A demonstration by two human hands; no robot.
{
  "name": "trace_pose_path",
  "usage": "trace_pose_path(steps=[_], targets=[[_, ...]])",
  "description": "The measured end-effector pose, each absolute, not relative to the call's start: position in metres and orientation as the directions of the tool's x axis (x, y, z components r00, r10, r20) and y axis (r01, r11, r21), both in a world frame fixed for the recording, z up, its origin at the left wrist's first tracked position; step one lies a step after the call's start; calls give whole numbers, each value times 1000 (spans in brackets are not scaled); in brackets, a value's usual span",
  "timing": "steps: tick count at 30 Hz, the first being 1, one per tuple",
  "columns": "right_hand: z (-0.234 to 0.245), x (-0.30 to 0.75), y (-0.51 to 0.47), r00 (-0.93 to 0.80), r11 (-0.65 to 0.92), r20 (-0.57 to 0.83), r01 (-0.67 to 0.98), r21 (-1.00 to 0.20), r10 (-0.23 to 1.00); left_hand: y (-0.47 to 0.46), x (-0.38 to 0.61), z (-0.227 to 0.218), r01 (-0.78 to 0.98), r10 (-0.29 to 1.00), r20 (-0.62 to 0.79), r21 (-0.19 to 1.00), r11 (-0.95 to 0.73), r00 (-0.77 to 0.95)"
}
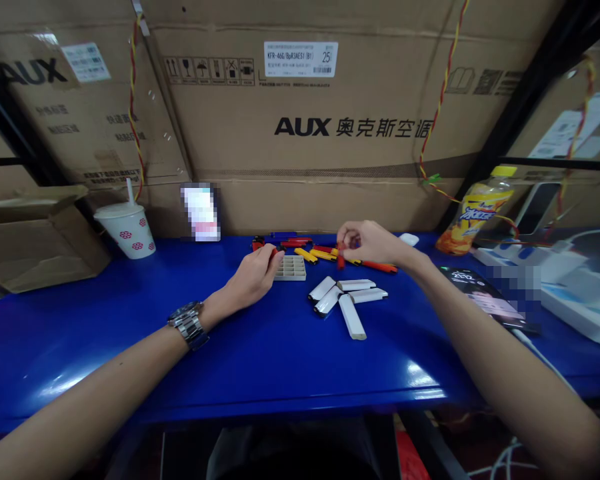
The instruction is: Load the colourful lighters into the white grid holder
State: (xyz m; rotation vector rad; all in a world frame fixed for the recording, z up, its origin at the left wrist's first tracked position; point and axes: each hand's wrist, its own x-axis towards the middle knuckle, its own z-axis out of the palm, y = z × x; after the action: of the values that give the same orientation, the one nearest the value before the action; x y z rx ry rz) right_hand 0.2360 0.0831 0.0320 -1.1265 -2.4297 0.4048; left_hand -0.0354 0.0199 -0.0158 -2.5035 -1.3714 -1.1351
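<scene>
Pinching R hand (363, 241) w/ red obj. (341, 259)

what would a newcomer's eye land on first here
Probably the glossy blue table spanning the foreground, with the big AUX cardboard box upright behind it. Near the centre, white lighter-like pieces lie loosely fanned on the blue. Just beyond them, the right hand pinches a red piece, while the left hand is at the gridded tray.

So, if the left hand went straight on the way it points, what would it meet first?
Probably the pale gridded tray, just beside the left hand; depth is unclear, so they may be touching.
</scene>
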Motion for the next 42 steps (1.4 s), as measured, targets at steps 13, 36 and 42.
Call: trace_pose_path(steps=[13,36,42], targets=[[-2,202,79,-724,708,117,608,-360,680,22,-37,-19,742,692,624,256,-619,362],[-10,183,72,-400,470,334,314,-825,853,14,-37,-11,600,893,434,685,-412,118],[-12,182,74,-310,258,180,234,-937,934,16,-37,-14,463,926,376,815,-347,32]])
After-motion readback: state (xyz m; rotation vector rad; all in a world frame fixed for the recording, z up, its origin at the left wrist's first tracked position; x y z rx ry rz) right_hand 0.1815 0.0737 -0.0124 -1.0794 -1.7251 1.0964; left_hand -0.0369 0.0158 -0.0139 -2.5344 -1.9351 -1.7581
